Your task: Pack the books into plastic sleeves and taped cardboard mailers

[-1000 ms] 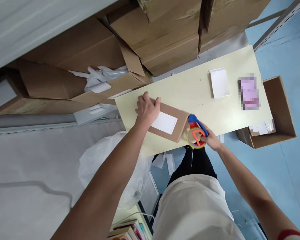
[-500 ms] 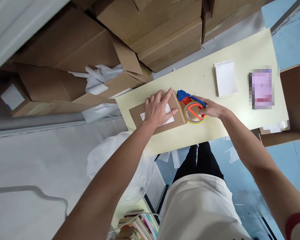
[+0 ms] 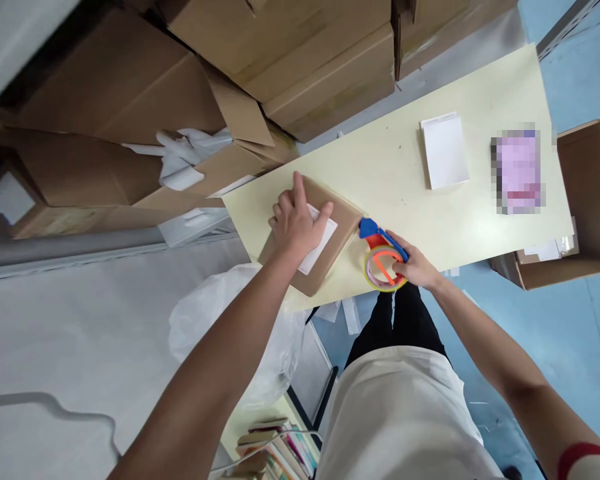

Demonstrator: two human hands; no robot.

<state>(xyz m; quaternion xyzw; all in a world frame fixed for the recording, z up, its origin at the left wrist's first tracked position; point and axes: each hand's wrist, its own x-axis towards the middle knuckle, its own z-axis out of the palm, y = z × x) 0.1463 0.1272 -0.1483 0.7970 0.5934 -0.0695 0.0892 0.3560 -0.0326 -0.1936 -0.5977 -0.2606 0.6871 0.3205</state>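
A small brown cardboard box point(image 3: 336, 248) with a white label point(image 3: 321, 244) lies slanted on the pale table point(image 3: 380, 153), near its left end. My left hand point(image 3: 297, 223) rests on the box with fingers spread, covering part of the label. My right hand point(image 3: 411, 261) is closed around the handle of a tape dispenser point(image 3: 380, 248), blue and orange-red with a yellow-rimmed roll. The dispenser's blue head is close to the box's right corner; whether they touch I cannot tell.
A white stack of paper point(image 3: 445, 152) and a blurred pinkish item point(image 3: 518, 170) lie on the table's right half. Large cartons point(image 3: 330, 73) line the back. An open carton point(image 3: 587, 200) stands off the right end. A translucent plastic bag point(image 3: 275, 353) and books point(image 3: 280, 443) are below left.
The box has turned clockwise under my left hand. My right hand has drawn the tape dispenser toward my body, to the table's near edge.
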